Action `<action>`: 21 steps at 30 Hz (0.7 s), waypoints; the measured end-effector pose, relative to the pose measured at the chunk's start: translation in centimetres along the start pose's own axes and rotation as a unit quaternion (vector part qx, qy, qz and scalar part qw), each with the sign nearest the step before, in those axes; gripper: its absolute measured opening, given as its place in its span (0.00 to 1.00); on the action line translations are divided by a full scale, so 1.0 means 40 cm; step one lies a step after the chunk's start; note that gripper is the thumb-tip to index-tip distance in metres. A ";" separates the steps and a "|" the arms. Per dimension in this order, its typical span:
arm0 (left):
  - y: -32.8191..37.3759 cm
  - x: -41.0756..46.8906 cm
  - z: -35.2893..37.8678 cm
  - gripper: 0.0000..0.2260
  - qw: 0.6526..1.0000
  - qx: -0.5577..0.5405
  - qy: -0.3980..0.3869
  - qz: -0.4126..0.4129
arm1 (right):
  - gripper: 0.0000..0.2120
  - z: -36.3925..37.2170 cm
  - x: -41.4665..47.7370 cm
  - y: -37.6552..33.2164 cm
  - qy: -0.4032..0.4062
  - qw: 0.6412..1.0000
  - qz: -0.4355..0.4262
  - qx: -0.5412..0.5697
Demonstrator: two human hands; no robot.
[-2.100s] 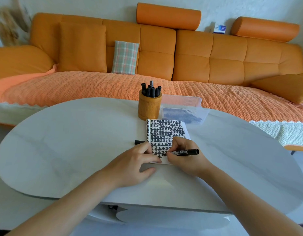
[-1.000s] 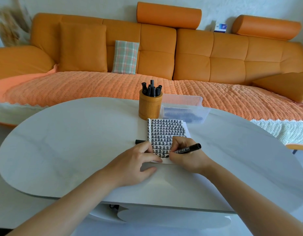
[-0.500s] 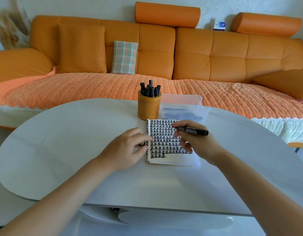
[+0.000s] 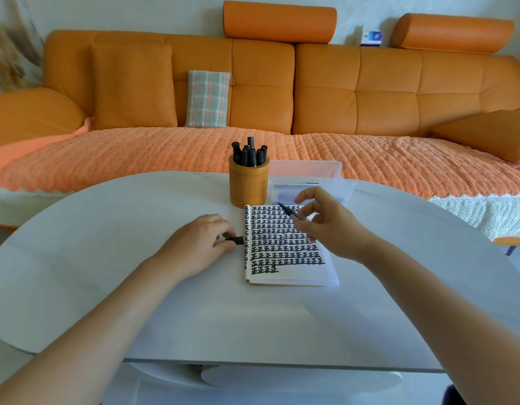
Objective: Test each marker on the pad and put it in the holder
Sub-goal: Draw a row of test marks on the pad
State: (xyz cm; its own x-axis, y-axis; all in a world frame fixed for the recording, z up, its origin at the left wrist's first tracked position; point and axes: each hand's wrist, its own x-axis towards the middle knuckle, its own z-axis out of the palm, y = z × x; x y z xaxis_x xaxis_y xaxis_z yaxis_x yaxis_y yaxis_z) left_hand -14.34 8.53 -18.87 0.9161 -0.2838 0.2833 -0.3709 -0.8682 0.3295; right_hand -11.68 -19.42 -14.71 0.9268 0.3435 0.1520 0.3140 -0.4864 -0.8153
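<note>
A white pad [image 4: 285,247] covered in rows of black marks lies on the table. My right hand [image 4: 328,226] hovers over its upper right part and holds an uncapped black marker [image 4: 289,211], tip pointing up-left. Just left of the pad, my left hand [image 4: 200,244] rests on the table with its fingers pinched on a black marker cap [image 4: 237,240]. The brown cylindrical holder [image 4: 248,182] stands behind the pad with several black markers [image 4: 249,154] upright in it.
A clear plastic tray [image 4: 308,176] sits right of the holder, behind the pad. The pale oval table [image 4: 106,258] stretches wide to the left and right. An orange sofa [image 4: 282,97] with cushions runs along the far side.
My right hand stopped writing at the pad's lower edge and lifted the marker up over the pad's top. My left hand slid off the pad to the cap beside it.
</note>
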 end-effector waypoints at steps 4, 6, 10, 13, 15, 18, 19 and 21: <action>0.031 0.003 -0.007 0.03 0.995 -0.082 0.058 -0.012 | 0.10 0.018 0.010 0.006 0.008 0.993 -0.015 -0.114; 0.043 0.004 -0.005 0.05 0.992 -0.098 0.073 0.001 | 0.08 0.028 0.008 0.007 0.005 0.989 -0.031 -0.147; 0.056 0.005 -0.004 0.05 0.992 -0.099 0.081 0.013 | 0.08 0.044 0.008 -0.002 0.003 0.982 -0.060 -0.177; 0.063 0.006 -0.006 0.06 0.992 -0.095 0.083 0.023 | 0.07 0.050 0.008 -0.006 0.003 0.981 -0.070 -0.181; 0.066 0.007 -0.007 0.06 0.992 -0.091 0.087 0.032 | 0.07 0.051 0.009 -0.009 0.001 0.981 -0.080 -0.179; 0.071 0.006 -0.009 0.05 0.992 -0.090 0.085 0.039 | 0.07 0.055 0.009 -0.012 0.001 0.982 -0.084 -0.169; 0.074 0.005 -0.010 0.05 0.992 -0.090 0.081 0.042 | 0.07 0.057 0.009 -0.013 -0.001 0.982 -0.085 -0.169; 0.081 0.004 -0.011 0.05 0.992 -0.091 0.078 0.048 | 0.07 0.063 0.009 -0.012 -0.006 0.978 -0.108 -0.178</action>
State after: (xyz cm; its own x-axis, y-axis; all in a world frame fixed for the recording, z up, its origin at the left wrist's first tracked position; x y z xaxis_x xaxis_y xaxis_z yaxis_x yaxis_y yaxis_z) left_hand -15.46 5.86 -17.38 0.8454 -0.2829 0.4532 -0.4900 -0.7486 0.4467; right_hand -12.02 -17.06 -15.68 0.8297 0.4764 0.2909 0.5552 -0.6500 -0.5189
